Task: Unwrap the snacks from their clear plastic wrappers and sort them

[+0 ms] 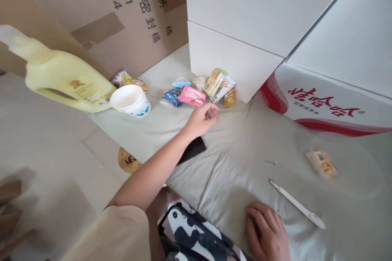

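My left hand (202, 120) reaches over the pale green cloth, fingers slightly bent and apart, with nothing seen in it. Just beyond its fingers lies a pink snack packet (192, 96), beside a blue packet (171, 98), a green-and-yellow packet (214, 82), a white packet (224, 89) and an orange-brown packet (230, 97). A dark flat object (192, 150) is partly hidden under my left forearm. My right hand (269, 232) rests on the cloth with curled fingers; something dark shows between thumb and fingers, too hidden to name. Near it lies a slim white cutter-like tool (297, 204).
White paper bowls (130, 100), stacked, stand beside a yellow jug (70, 79) at left. Behind are a large cardboard box (137, 49), white boxes (232, 53) and a red-and-white carton (324, 102). A wrapped snack (322, 163) lies at right, within a faint clear round outline.
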`<state>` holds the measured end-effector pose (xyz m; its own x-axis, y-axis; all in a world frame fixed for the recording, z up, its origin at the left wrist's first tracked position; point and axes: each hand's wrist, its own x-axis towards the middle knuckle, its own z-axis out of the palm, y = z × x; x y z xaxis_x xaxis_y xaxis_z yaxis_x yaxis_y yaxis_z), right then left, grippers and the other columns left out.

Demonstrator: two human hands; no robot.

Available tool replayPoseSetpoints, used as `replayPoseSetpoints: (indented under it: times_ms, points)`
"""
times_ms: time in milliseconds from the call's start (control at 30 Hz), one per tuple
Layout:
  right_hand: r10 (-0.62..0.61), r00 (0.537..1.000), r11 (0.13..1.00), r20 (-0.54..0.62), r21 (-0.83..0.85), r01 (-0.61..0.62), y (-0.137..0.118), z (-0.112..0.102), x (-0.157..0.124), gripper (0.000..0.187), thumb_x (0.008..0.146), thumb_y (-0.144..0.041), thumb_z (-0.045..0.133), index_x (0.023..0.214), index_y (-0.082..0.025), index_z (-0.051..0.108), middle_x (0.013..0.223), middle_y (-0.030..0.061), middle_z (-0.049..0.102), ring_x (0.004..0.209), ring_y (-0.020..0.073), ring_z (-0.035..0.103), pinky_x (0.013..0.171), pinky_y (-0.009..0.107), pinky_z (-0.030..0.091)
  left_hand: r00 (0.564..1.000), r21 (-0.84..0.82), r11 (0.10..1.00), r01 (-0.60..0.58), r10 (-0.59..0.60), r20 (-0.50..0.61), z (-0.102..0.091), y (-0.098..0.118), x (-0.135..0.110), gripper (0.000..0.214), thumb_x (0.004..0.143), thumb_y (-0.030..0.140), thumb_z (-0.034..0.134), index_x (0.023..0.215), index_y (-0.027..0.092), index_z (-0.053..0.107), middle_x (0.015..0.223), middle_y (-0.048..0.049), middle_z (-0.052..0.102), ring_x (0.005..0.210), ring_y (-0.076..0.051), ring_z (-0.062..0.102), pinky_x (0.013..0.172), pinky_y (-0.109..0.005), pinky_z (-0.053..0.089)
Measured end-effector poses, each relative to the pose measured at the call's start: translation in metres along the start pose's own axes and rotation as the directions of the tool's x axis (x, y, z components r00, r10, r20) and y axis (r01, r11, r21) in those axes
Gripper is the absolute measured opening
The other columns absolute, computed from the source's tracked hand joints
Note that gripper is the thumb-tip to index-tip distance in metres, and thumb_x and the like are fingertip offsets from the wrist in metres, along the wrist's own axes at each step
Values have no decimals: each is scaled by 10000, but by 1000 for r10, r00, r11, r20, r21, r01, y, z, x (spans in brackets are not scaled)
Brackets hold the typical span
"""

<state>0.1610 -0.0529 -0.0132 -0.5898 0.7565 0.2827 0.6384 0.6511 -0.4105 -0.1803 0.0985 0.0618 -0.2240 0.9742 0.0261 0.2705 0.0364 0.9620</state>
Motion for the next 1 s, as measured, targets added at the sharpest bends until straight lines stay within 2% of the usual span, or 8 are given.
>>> replayPoseSetpoints:
  times_ms: [167,300,400,567,733,833,900,1000]
  points:
    - [29,999,998,-22,-53,-30,-11,1,-1,122,948,-258,524,988,-241,638,976,76,691,877,239,653,781,391,501,990,-387,919,70,-112,-87,12,8,-56,266,647,111,668,899,191,655,938,-21,646,699,-93,561,671,-229,439]
    - [-7,999,993,52,-116,13,-16,-9,7,137,960,-286,512,992,-242,637,967,75,705,874,250,670,749,391,516,984,-472,880,53,-126,-126,2,3,-82,354,585,29,577,881,197,672,915,-7,640,637,-78,494,619,-223,394]
    - [-43,993,995,108,-82,52,-18,-18,38,144,969,-299,506,1019,-241,628,980,66,713,898,233,694,760,367,541,976,-566,822,62,-170,-139,-12,-7,-87,362,564,24,562,865,197,667,886,4,621,605,-70,459,591,-220,366]
    - [-75,989,997,124,-15,77,-31,1,157,177,958,-282,482,1061,-227,615,1070,93,699,1027,230,685,871,367,552,948,-750,654,101,-293,-127,-38,-29,-82,345,579,63,606,892,195,667,872,3,612,676,-84,502,654,-225,397]
    - [-208,975,978,79,-10,209,-60,58,321,270,922,-312,504,1149,-211,610,1217,139,653,1163,294,621,1003,473,497,919,-930,337,147,-394,2,-65,-43,-69,296,616,187,662,912,182,651,877,-3,604,720,-98,563,718,-250,427]
    - [-189,980,978,66,-78,193,-75,91,402,424,928,-389,511,1271,-152,586,1333,201,591,1257,358,544,1063,547,432,928,-971,189,147,-366,69,-79,-49,-60,282,632,220,667,908,176,632,819,0,600,684,-101,558,714,-258,427]
    - [-153,983,976,98,-144,166,-82,110,436,537,915,-428,528,1371,-144,538,1467,218,497,1322,404,482,1077,604,387,927,-978,126,164,-358,109,-87,-52,-54,279,640,228,669,909,172,626,789,-4,599,678,-109,556,710,-264,428]
    - [-152,965,962,214,-191,194,-88,131,456,583,916,-429,520,1439,-171,492,1521,186,478,1355,396,461,1112,620,328,921,-981,63,185,-359,151,-96,-55,-47,274,645,231,673,907,170,622,767,-7,600,679,-116,556,712,-268,433]
